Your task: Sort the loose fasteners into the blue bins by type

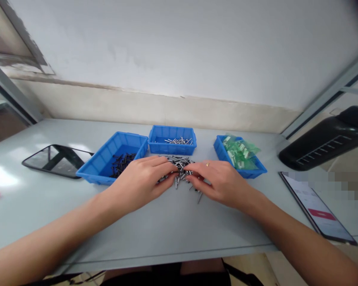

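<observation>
A pale wall (179, 47) stands behind a light grey bench (167, 234), its lower band a creamier tone. The pile of screws (182, 162) lies loose on the bench just in front of the rear blue bin (171, 149), between the left blue bin (98, 178) and the right blue bin (252, 173). That middle spot probably keeps it in easy reach of both hands, with each bin close by.

The left hand (146, 174) and right hand (225, 182) work from opposite sides, fingertips at the pile and near each other. Thumbs and fingers curl inwards, a grip that seems suited to such small, thin pieces; whether either hand is closed on one, I cannot tell.

The pile is a tangle of slim, shiny, silvery shafts with darker bits among them, pointing every way, a few strays spilling towards the near edge. Dark screws (122, 162) lie in the left blue bin, silvery pieces (180, 141) in the rear one, and green plastic bags (241, 153) fill the right. A phone (319, 206) and a black bottle (322, 143) are further right.
</observation>
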{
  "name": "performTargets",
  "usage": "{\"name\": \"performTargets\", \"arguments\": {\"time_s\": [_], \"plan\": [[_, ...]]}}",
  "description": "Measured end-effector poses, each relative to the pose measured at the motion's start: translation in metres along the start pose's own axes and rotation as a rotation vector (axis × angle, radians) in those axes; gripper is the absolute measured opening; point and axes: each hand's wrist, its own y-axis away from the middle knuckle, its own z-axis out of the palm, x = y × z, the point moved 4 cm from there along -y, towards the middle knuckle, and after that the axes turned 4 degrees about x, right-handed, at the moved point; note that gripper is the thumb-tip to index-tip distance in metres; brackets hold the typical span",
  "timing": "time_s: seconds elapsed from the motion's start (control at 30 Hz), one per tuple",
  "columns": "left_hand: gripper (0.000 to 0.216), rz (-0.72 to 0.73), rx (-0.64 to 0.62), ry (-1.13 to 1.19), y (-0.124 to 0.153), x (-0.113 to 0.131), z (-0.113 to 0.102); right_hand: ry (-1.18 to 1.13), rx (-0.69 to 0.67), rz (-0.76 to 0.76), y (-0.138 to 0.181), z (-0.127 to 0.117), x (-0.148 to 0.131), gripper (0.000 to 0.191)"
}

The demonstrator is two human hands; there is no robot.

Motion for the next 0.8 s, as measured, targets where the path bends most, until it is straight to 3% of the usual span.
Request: {"name": "performTargets", "arguments": {"time_s": [0.17,0.8], "plan": [[0.020,-0.016,-0.018,-0.040,0.0002,-0.0010,0.0003,-0.003,0.039,0.001,0.0002,-0.0033,-0.0002,0.022],[0.016,0.044,0.063,0.016,-0.0002,0.0052,-0.0050,0.024,-0.107,0.026,-0.0010,0.0056,0.0013,0.020]]}}
